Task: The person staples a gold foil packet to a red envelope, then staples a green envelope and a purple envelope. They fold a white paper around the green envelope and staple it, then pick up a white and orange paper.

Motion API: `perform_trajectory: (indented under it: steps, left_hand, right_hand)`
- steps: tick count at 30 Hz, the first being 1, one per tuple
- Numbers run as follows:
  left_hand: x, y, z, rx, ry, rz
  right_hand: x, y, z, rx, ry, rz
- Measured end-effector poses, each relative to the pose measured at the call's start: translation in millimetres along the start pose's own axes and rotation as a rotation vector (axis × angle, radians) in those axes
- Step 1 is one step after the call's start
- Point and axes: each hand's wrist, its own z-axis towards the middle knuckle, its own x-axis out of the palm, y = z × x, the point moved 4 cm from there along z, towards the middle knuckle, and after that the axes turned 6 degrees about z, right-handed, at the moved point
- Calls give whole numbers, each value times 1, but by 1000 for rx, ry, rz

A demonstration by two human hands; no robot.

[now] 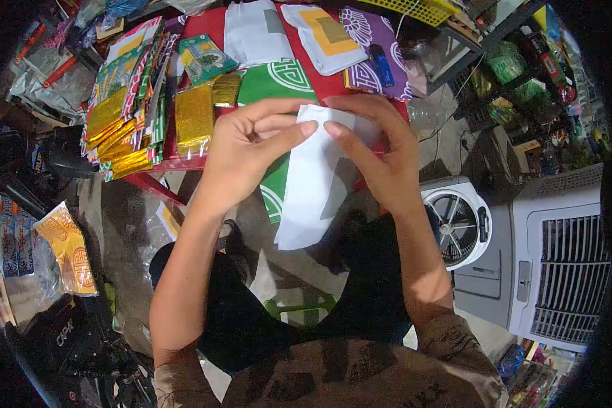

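A folded white paper sheet (307,194) with a grey patch hangs in front of me, its lower end over my lap. My left hand (248,146) pinches its top left edge between thumb and fingers. At the top right, my right hand (382,146) grips the same sheet, thumb on the near face and fingers behind. Behind the paper lies a green sheet with white round patterns (273,80), hanging over the front of a red table (207,27). Gold foil packets (194,115) lie left of my left hand.
A pile of colourful packets (126,88) fills the table's left side. White paper stacks (257,34) and a purple patterned packet (391,44) with a blue lighter (381,66) lie at the back. A fan (449,230) and a grey air cooler (564,265) stand at right.
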Motion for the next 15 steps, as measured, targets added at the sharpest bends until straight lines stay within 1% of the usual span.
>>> perform_trajectory:
  steps: [2, 5, 8, 11, 13, 15]
  left_hand:
    - [1, 0, 0, 2, 25, 1]
    - [2, -2, -1, -25, 41, 51]
    - [2, -2, -3, -74, 21, 92]
    - [-1, -1, -4, -119, 29, 34]
    - [-2, 2, -3, -131, 48, -37]
    - [-1, 1, -3, -125, 54, -28]
  right_hand:
    - [-1, 5, 3, -62, 33, -83]
    - [0, 2, 0, 15, 47, -34]
    - [0, 0, 0, 35, 46, -26]
    - [-2, 6, -1, 220, 70, 15]
    - [-3, 5, 0, 137, 50, 7]
    - [-3, 4, 1, 59, 44, -16]
